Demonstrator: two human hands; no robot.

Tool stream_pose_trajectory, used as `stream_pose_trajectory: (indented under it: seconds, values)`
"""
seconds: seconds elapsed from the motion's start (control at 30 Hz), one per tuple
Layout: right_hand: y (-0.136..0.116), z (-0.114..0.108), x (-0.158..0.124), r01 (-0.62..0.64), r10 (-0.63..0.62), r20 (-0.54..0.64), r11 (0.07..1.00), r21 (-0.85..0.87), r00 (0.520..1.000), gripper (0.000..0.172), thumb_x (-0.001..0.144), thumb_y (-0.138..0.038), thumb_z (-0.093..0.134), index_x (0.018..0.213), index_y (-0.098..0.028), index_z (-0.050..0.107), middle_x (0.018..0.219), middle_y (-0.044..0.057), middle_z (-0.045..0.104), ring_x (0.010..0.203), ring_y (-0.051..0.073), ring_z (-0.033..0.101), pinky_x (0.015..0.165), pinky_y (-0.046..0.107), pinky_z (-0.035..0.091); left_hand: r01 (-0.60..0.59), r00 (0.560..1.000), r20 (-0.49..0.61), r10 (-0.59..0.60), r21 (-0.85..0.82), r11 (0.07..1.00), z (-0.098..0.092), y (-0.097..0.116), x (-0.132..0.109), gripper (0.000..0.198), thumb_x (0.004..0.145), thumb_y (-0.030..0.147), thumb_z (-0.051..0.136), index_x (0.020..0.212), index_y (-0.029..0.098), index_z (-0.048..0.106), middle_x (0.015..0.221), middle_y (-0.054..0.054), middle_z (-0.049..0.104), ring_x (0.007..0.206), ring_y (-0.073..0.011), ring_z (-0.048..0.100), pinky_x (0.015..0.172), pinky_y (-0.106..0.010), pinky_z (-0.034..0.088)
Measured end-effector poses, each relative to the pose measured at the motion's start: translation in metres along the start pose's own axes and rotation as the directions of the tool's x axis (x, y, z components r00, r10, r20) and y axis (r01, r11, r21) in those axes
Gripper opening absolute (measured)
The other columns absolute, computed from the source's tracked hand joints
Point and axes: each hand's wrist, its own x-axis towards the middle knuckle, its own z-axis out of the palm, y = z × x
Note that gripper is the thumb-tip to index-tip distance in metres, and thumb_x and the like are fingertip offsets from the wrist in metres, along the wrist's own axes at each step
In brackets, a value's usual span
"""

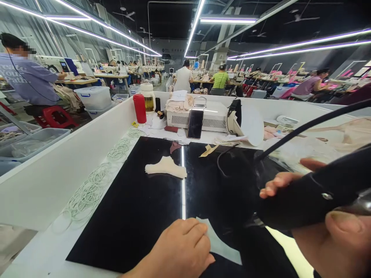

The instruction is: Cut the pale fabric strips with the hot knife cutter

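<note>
**A:** Where is your left hand?

**B:** I have my left hand [179, 247] low on the black mat [130, 216]. The fingers [199, 231] are bent, their tips pressing a pale fabric piece [223, 243] flat; they close around nothing.

**A:** And the right?

**B:** My right hand [333, 239] is wrapped tight around a black handle [313, 193], thumb on top, over the mat's right side. A black cable [304, 129] crosses above it.

**A:** What else is on the table [43, 251]?

**B:** A cream fabric piece [166, 166] lies farther up the mat, well apart from my hands. White elastic rings [87, 193] lie left of the mat. A red bottle [140, 108], a phone [195, 123] and a white machine [208, 116] stand at the far edge.
</note>
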Motion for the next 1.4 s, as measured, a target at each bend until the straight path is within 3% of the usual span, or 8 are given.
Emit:
stream_pose_trajectory:
  seconds: [0.07, 0.13, 0.33, 0.6, 0.9, 1.2, 1.4]
  values:
    - [-0.009, 0.022, -0.006, -0.043, 0.063, -0.078, 0.971, 0.236, 0.995, 0.052, 0.074, -0.055, 0.086, 0.118, -0.033, 0.069, 0.081, 0.006, 0.063, 0.069, 0.027, 0.064, 0.057, 0.044, 0.062, 0.000, 1.000, 0.008, 0.000, 0.004, 1.000, 0.001, 0.000, 0.000, 0.028, 0.106, 0.036, 0.055, 0.087, 0.016, 0.061, 0.098, -0.003, 0.074, 0.095, -0.0166, 0.071, 0.076, -0.028, 0.057]
    - [-0.015, 0.041, -0.012, -0.048, 0.082, -0.087, 0.939, 0.341, 0.993, 0.051, 0.071, -0.053, 0.090, 0.112, -0.032, 0.067, 0.077, 0.002, 0.061, 0.062, 0.022, 0.058, 0.047, 0.038, 0.057, 0.006, 1.000, 0.006, -0.005, -0.002, 1.000, 0.002, 0.000, 0.000, 0.029, 0.105, 0.038, 0.057, 0.088, 0.016, 0.061, 0.098, -0.003, 0.074, 0.094, -0.0171, 0.071, 0.072, -0.028, 0.056]
    - [-0.012, 0.072, -0.020, -0.037, 0.047, -0.013, 0.911, 0.410, 0.999, 0.044, 0.080, -0.045, 0.086, 0.115, -0.032, 0.062, 0.080, -0.001, 0.061, 0.062, 0.019, 0.061, 0.052, 0.036, 0.060, 0.016, 1.000, -0.004, -0.016, 0.009, 1.000, 0.006, 0.001, -0.002, 0.031, 0.104, 0.042, 0.058, 0.086, 0.017, 0.059, 0.104, -0.005, 0.073, 0.093, -0.0177, 0.069, 0.068, -0.029, 0.051]
    - [0.000, 0.081, -0.020, 0.003, 0.011, -0.032, 0.916, 0.401, 0.999, 0.040, 0.087, -0.042, 0.080, 0.120, -0.031, 0.060, 0.084, -0.001, 0.061, 0.066, 0.018, 0.061, 0.055, 0.035, 0.058, 0.040, 0.989, -0.140, -0.040, -0.001, 0.999, 0.004, 0.002, 0.002, 0.032, 0.106, 0.037, 0.054, 0.082, 0.018, 0.061, 0.104, -0.002, 0.075, 0.092, -0.0148, 0.067, 0.071, -0.027, 0.050]
    - [0.003, 0.079, -0.020, 0.020, -0.004, -0.052, 0.951, 0.309, 0.999, 0.042, 0.088, -0.049, 0.076, 0.120, -0.033, 0.054, 0.084, 0.000, 0.056, 0.063, 0.020, 0.060, 0.054, 0.039, 0.057, 0.048, 0.994, -0.099, -0.046, 0.017, 0.999, 0.004, 0.002, -0.002, 0.032, 0.109, 0.037, 0.049, 0.089, 0.016, 0.065, 0.108, -0.003, 0.076, 0.095, -0.0151, 0.069, 0.072, -0.028, 0.050]
    - [0.004, 0.083, -0.020, 0.016, 0.003, -0.048, 0.920, 0.391, 0.999, 0.034, 0.092, -0.037, 0.074, 0.120, -0.030, 0.056, 0.082, -0.002, 0.061, 0.062, 0.018, 0.063, 0.052, 0.034, 0.056, 0.046, 0.992, -0.118, -0.045, 0.001, 0.999, -0.005, -0.001, 0.004, 0.040, 0.112, 0.034, 0.040, 0.084, 0.017, 0.063, 0.103, -0.001, 0.078, 0.093, -0.0138, 0.072, 0.070, -0.027, 0.053]
    - [0.000, 0.095, -0.020, 0.015, 0.005, -0.043, 0.888, 0.460, 0.999, 0.042, 0.087, -0.046, 0.078, 0.118, -0.030, 0.054, 0.080, -0.003, 0.062, 0.058, 0.016, 0.060, 0.049, 0.032, 0.055, 0.041, 0.993, -0.106, -0.043, -0.021, 0.999, -0.008, -0.002, 0.005, 0.039, 0.112, 0.033, 0.039, 0.091, 0.015, 0.066, 0.101, -0.002, 0.078, 0.093, -0.0146, 0.073, 0.070, -0.028, 0.055]
